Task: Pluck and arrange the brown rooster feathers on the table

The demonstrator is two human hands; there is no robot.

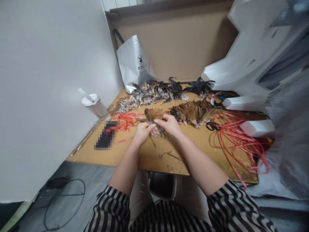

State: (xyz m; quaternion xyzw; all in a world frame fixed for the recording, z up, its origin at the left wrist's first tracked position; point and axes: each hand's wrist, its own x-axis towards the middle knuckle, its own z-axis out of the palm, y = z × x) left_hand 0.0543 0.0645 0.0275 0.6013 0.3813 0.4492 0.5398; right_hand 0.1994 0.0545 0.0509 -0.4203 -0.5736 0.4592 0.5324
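Observation:
A small bunch of brown feathers (154, 114) fans upward between my two hands, over the front middle of the table. My left hand (145, 129) pinches it low on the left side. From the right, my right hand (169, 124) grips the same bunch with thumb and fingers. Paler fluffy feathers (161, 132) show just below the fingers; whether they belong to the same bunch I cannot tell. Right behind my right hand lies a row of brown and black feather bundles (196, 111). Farther back stretches a heap of grey, white and black feathers (154, 93).
Red plastic ribbon lies in a small pile (126, 120) on the left and a large tangle (238, 138) on the right, near black-handled scissors (212, 126). A lidded container (94, 105), a silver bag (132, 62) and white foam pieces (257, 128) border the wooden table (145, 158).

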